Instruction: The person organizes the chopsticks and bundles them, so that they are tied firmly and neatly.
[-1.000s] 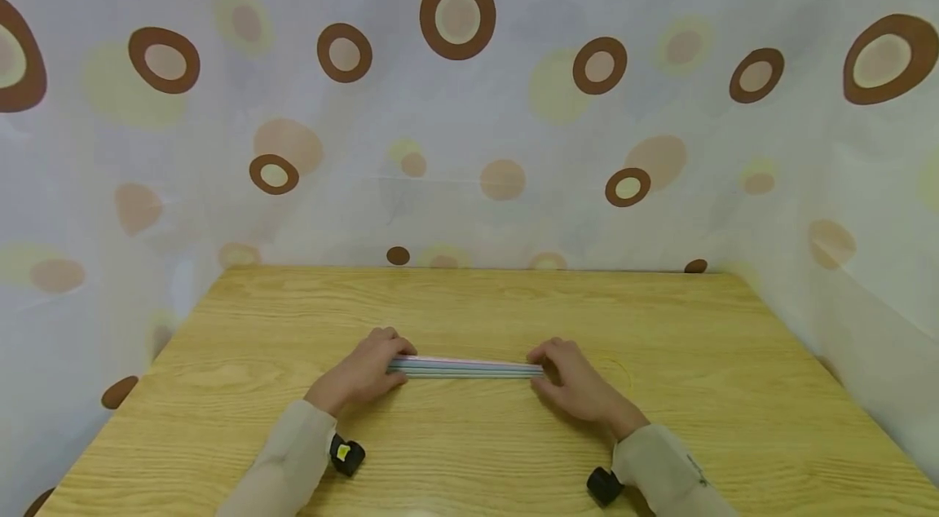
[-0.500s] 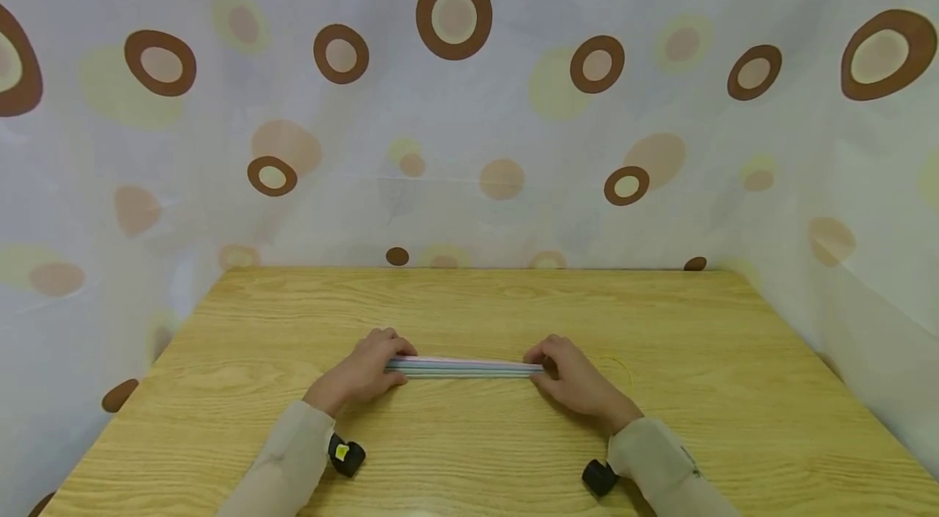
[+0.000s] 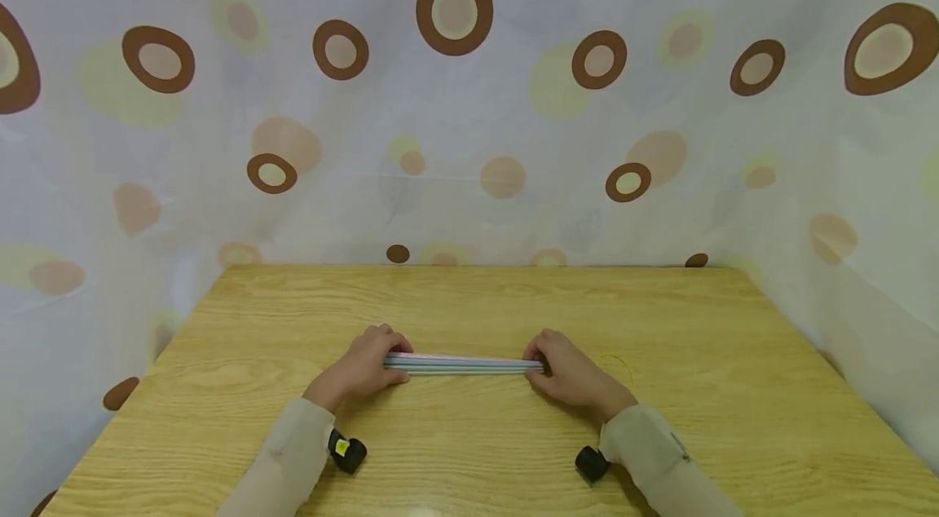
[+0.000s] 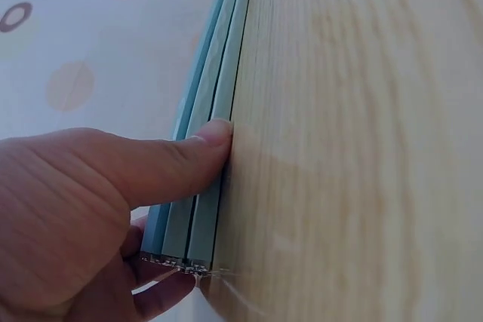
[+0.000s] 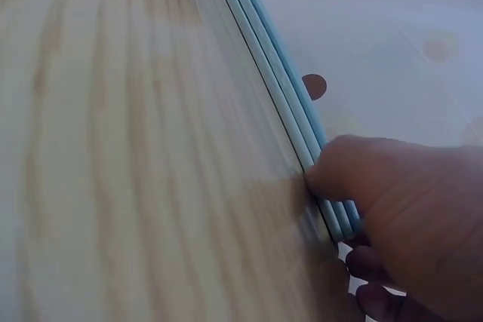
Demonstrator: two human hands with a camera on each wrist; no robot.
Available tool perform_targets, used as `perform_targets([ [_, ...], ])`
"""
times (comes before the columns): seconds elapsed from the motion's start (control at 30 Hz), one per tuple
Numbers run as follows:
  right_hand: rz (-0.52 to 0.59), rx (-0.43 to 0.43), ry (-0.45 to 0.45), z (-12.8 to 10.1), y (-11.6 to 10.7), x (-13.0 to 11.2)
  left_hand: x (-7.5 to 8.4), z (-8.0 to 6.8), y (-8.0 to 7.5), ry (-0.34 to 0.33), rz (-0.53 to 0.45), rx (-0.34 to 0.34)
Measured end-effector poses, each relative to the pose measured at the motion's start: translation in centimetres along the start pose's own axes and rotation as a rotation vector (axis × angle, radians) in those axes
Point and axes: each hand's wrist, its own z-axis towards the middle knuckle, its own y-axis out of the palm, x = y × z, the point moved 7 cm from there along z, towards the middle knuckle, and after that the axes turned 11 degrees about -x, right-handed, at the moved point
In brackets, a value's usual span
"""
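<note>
Midway between the table's [image 3: 660, 321] side edges, nearer the front edge, lay a flat bundle of slim, smooth pastel sticks [image 3: 464, 364]. Left hand [image 3: 363, 370] and right hand [image 3: 575, 378] each pinched one end, bare grained wood all round.

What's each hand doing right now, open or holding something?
Left hand: fingers curled round one end of the bundle of long pale blue and pink sticks.
Right hand: grips the bundle's other end.
</note>
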Motion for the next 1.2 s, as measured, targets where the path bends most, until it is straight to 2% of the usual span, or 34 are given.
perform_targets([
  [0.17, -0.072, -0.017, 0.015, 0.35, 0.23, -0.12, -0.07, 0.0, -0.14, -0.005, -0.048, -0.01],
  [0.3, -0.029, -0.053, 0.026, 0.66, 0.29, 0.01, -0.02, 0.13, -0.44, 0.023, -0.056, -0.041],
  [0.47, 0.017, -0.091, 0.002, 0.97, 0.4, -0.17, -0.25, 0.34, -0.69, 0.014, -0.067, -0.09],
  [0.83, -0.054, -0.133, 0.041, 0.66, 0.29, -0.15, -0.11, 0.9, -0.23, 0.042, -0.142, -0.165],
  [1.0, -0.085, -0.141, 0.03, 0.8, 0.23, -0.71, -0.31, 0.74, -0.1, 0.036, -0.146, -0.175],
  [1.2, -0.152, -0.147, 0.042, 0.66, 0.36, -0.77, 0.28, 0.91, 0.01, 0.061, -0.078, -0.174],
])
